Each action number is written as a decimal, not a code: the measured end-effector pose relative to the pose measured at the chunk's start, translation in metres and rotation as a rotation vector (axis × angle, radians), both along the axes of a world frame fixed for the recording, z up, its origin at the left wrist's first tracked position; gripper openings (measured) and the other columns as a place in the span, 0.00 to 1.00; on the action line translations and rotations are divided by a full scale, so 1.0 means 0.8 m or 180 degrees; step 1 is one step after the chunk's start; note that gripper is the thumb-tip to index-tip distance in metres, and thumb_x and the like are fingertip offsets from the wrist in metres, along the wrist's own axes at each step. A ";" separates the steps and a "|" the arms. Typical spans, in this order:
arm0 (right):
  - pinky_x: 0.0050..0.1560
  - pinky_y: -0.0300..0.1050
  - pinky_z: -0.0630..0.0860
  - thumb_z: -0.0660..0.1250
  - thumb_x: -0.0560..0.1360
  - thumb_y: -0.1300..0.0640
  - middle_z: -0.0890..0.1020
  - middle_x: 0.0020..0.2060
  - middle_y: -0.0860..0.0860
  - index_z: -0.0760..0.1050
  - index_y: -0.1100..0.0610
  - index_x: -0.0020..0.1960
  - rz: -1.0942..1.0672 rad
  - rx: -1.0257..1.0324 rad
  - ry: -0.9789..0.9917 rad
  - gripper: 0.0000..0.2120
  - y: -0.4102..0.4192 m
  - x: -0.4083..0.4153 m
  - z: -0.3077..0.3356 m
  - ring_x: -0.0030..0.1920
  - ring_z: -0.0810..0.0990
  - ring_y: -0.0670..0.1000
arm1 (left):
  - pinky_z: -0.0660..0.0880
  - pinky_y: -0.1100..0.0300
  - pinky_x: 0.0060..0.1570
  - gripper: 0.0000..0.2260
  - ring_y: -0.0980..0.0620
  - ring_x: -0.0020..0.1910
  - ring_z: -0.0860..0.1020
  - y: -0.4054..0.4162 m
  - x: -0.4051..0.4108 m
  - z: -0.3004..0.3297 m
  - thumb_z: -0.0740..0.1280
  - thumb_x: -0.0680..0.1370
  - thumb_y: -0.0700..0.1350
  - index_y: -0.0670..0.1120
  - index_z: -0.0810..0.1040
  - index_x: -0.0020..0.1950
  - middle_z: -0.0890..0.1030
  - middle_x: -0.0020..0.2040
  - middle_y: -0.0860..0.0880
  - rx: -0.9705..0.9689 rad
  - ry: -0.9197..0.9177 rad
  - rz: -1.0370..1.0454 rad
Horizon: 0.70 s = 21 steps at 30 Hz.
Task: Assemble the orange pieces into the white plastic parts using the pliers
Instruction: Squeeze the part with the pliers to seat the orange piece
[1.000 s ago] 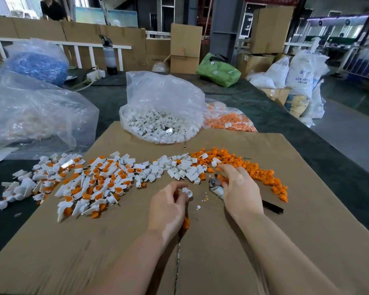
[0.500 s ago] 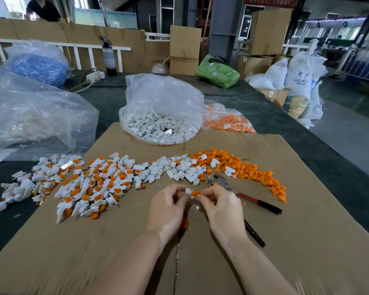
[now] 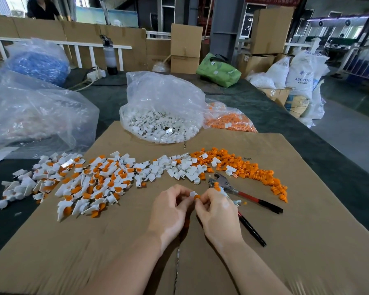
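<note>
Pliers (image 3: 232, 189) set down — bag (image 3: 164, 103) holds white parts (image 3: 158, 128).

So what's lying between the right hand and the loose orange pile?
The pliers lie open on the cardboard there, head toward the white parts, handles splayed past the right hand. The head view shows it.

A table (image 3: 285, 124) covered in dark green cloth carries a flat sheet of brown cardboard (image 3: 296, 241). On the cardboard lie a long band of white plastic parts (image 3: 179, 169), a heap of fitted white-and-orange pieces (image 3: 94, 186) at its left, loose orange pieces (image 3: 249, 167) at its right, and red-and-black-handled pliers (image 3: 241, 193). Clear bags of white parts (image 3: 160, 124) and orange parts (image 3: 230, 121) rest at the far edge, with other clear bags (image 3: 34, 118) left.
</note>
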State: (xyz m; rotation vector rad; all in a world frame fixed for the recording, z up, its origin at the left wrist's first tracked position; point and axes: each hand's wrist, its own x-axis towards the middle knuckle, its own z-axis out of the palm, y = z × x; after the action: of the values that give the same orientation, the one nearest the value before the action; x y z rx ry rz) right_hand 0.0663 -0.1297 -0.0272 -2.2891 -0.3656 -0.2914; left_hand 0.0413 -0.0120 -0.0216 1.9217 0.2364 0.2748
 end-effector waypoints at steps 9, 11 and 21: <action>0.36 0.29 0.71 0.73 0.71 0.59 0.78 0.32 0.44 0.76 0.49 0.43 0.0271 0.0821 0.0077 0.08 -0.003 -0.007 0.005 0.37 0.75 0.40 | 0.75 0.64 0.30 0.05 0.54 0.34 0.79 0.003 0.001 0.005 0.65 0.78 0.39 0.48 0.79 0.48 0.81 0.40 0.45 -0.0553 0.0057 0.0042; 0.38 0.29 0.72 0.72 0.71 0.62 0.77 0.34 0.45 0.77 0.50 0.49 0.0370 0.0882 0.0071 0.11 -0.004 -0.007 0.005 0.38 0.75 0.41 | 0.77 0.61 0.37 0.06 0.51 0.37 0.80 0.004 0.001 0.005 0.65 0.78 0.39 0.48 0.79 0.49 0.81 0.41 0.45 -0.0480 0.0009 0.0026; 0.44 0.28 0.70 0.69 0.73 0.64 0.77 0.39 0.45 0.81 0.52 0.53 0.0505 0.0653 -0.0264 0.12 -0.007 -0.005 0.008 0.44 0.74 0.42 | 0.74 0.67 0.42 0.08 0.54 0.41 0.80 0.005 0.000 0.004 0.66 0.77 0.40 0.53 0.80 0.49 0.81 0.40 0.48 -0.0267 -0.0041 -0.0104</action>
State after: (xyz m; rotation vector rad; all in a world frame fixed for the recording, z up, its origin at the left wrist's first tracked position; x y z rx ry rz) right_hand 0.0620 -0.1351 -0.0205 -2.0387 -0.5319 -0.3281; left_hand 0.0416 -0.0079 -0.0183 1.8387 0.2049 0.2516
